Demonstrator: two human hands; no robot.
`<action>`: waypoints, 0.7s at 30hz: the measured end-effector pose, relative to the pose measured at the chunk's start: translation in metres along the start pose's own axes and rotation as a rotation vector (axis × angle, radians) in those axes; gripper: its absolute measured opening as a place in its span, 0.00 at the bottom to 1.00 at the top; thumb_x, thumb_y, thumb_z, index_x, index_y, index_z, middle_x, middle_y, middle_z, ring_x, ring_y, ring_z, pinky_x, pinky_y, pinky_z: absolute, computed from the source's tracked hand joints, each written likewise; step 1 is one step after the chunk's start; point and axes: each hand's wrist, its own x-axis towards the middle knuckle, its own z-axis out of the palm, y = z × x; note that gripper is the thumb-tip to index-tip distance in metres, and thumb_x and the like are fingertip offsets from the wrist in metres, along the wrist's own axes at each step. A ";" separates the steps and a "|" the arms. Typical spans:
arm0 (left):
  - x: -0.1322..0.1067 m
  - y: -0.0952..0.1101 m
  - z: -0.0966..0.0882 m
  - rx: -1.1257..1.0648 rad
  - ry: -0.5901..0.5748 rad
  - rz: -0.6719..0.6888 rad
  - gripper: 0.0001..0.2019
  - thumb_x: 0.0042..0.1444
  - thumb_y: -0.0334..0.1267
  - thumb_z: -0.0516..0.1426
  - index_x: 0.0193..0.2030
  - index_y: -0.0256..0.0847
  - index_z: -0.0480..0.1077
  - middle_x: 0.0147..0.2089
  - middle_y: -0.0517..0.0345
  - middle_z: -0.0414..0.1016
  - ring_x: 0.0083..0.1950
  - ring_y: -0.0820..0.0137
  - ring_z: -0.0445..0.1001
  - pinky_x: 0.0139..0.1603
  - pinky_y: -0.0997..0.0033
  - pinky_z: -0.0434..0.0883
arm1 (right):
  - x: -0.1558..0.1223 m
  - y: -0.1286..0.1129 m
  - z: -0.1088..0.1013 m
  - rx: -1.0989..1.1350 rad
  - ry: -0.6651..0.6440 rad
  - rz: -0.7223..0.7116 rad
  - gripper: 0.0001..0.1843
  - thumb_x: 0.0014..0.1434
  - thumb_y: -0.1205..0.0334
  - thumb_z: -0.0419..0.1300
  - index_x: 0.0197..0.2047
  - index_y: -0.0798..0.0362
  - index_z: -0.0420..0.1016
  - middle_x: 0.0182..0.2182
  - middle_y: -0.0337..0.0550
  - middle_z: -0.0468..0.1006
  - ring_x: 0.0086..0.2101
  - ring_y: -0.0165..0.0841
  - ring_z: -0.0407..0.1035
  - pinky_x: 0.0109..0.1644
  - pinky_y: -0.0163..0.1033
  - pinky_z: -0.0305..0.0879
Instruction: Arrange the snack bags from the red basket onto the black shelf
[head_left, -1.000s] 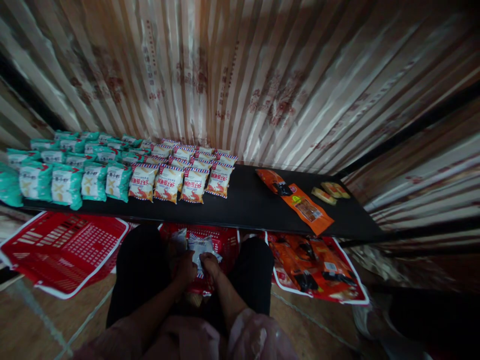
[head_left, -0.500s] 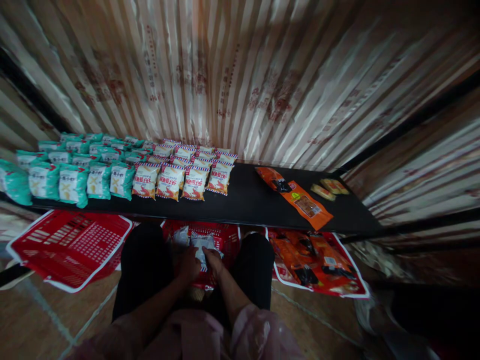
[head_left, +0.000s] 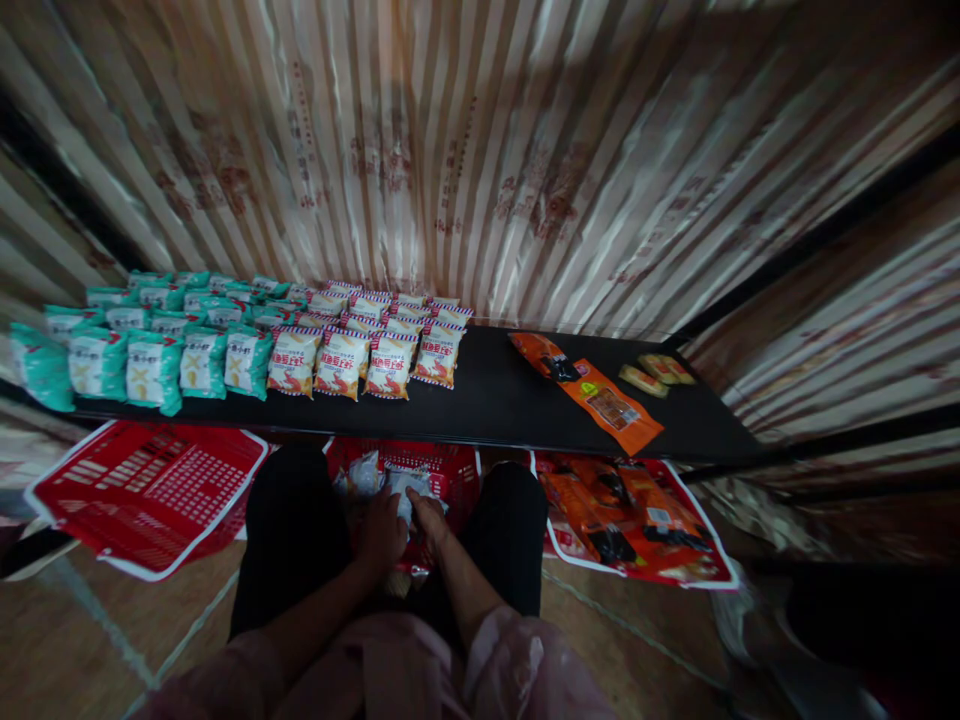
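Down at six o'clock, your left hand (head_left: 381, 528) and right hand (head_left: 429, 515) meet on a pale packet (head_left: 409, 487) in the red basket (head_left: 454, 470) between your knees. The right fingers are pinched on it, but I cannot tell the left's grip. The black shelf (head_left: 495, 400) juts over the basket. On it, teal packs (head_left: 150, 362) sit at nine o'clock and red-lettered packs (head_left: 341, 360) at eleven, their print too small to read. An orange pouch (head_left: 611, 408) lies at two.

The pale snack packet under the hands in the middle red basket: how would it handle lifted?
The snack packet probably lifts light and puffy, like the bags on the shelf. Its shiny film may crumple and slip.
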 end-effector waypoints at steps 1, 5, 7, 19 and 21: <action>-0.001 0.001 0.000 0.008 0.007 0.008 0.21 0.52 0.30 0.49 0.54 0.33 0.64 0.59 0.44 0.64 0.62 0.57 0.59 0.61 0.56 0.58 | 0.000 0.000 0.000 0.000 0.000 0.000 0.16 0.52 0.50 0.57 0.22 0.54 0.63 0.15 0.32 0.62 0.17 0.24 0.57 0.21 0.31 0.56; -0.005 0.003 -0.002 0.056 0.003 0.042 0.21 0.54 0.33 0.48 0.55 0.32 0.64 0.60 0.41 0.62 0.62 0.55 0.58 0.61 0.53 0.58 | -0.002 -0.003 -0.001 -0.019 0.032 -0.001 0.16 0.52 0.50 0.57 0.23 0.54 0.65 0.15 0.33 0.64 0.17 0.25 0.58 0.21 0.31 0.56; -0.006 0.002 -0.001 0.070 0.007 0.065 0.21 0.54 0.33 0.48 0.55 0.32 0.63 0.61 0.42 0.61 0.63 0.56 0.57 0.61 0.54 0.57 | -0.003 -0.005 -0.001 -0.033 0.057 0.001 0.16 0.52 0.50 0.57 0.24 0.54 0.66 0.15 0.33 0.64 0.17 0.26 0.58 0.21 0.32 0.55; -0.011 -0.007 0.009 0.009 0.081 0.257 0.24 0.54 0.36 0.49 0.58 0.30 0.58 0.63 0.39 0.58 0.66 0.55 0.53 0.62 0.51 0.57 | -0.007 -0.014 -0.001 -0.118 0.181 -0.041 0.15 0.52 0.50 0.57 0.23 0.54 0.67 0.16 0.35 0.67 0.19 0.27 0.61 0.25 0.32 0.55; -0.012 -0.007 0.007 0.026 0.066 0.261 0.26 0.52 0.37 0.51 0.59 0.29 0.57 0.63 0.38 0.57 0.66 0.55 0.51 0.62 0.51 0.56 | -0.008 -0.015 -0.001 -0.132 0.187 -0.043 0.16 0.52 0.50 0.57 0.23 0.54 0.66 0.14 0.34 0.65 0.18 0.27 0.60 0.24 0.32 0.55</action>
